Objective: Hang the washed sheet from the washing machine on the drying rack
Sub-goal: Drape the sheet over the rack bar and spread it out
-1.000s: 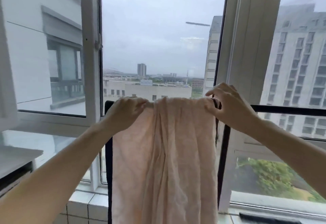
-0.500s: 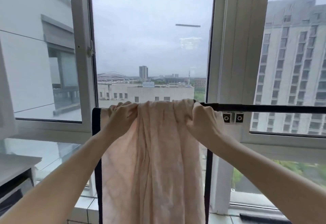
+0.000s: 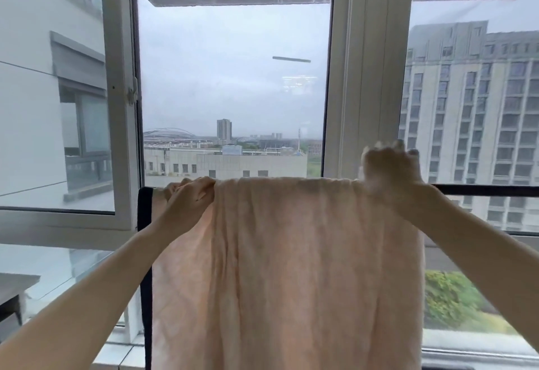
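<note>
A pale pink sheet (image 3: 285, 267) hangs draped over the top bar of a black drying rack (image 3: 481, 189), spread wide and falling past the bottom of the view. My left hand (image 3: 189, 199) pinches the sheet's upper left edge, close to the rack's black left post (image 3: 145, 253). At the upper right edge, my right hand (image 3: 392, 171) is blurred, its fingers raised above the bar and its palm on the fabric. The bar under the sheet is hidden.
The rack stands right against a white-framed window (image 3: 367, 78) with city buildings outside. A grey surface (image 3: 14, 282) juts in at the lower left. White tiles (image 3: 116, 355) line the sill below the left post.
My right hand slid right along the bar, spreading the bunched sheet much wider. My left hand stayed at the left edge. The view shifted slightly.
</note>
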The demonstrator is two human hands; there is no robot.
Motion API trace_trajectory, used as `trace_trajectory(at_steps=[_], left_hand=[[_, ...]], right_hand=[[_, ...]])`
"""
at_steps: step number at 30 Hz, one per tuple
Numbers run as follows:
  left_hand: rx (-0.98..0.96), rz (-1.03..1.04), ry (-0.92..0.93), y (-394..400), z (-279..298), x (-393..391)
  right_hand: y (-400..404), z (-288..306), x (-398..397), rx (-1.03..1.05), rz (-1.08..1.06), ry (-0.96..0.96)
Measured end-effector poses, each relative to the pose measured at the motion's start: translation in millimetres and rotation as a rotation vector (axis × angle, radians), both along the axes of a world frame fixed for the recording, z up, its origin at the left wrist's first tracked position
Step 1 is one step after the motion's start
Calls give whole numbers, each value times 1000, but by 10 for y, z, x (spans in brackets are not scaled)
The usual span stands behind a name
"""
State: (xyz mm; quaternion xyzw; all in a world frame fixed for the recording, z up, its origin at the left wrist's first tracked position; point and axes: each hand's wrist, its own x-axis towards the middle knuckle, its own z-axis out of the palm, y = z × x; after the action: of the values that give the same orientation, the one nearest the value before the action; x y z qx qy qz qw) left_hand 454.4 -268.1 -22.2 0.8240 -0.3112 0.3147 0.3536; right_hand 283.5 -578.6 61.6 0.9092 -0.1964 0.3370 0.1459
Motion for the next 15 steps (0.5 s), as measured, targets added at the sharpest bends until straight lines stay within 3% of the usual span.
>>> trace_trajectory(at_steps=[2, 4, 7, 11, 15], left_hand=[[-62, -43, 32, 4, 9, -42], [-97, -98, 56, 38, 8, -21], [-90, -102, 31, 73, -30, 30], [-41, -86, -21, 108, -58, 13], [-64, -114, -38, 64, -51, -12]], right_hand=[[193, -107, 150, 18, 404, -23], [411, -190, 283, 138, 687, 71], [675, -303, 505, 70, 815, 125], [694, -351, 662, 65, 978, -57], [438, -335, 677, 47, 938, -115]])
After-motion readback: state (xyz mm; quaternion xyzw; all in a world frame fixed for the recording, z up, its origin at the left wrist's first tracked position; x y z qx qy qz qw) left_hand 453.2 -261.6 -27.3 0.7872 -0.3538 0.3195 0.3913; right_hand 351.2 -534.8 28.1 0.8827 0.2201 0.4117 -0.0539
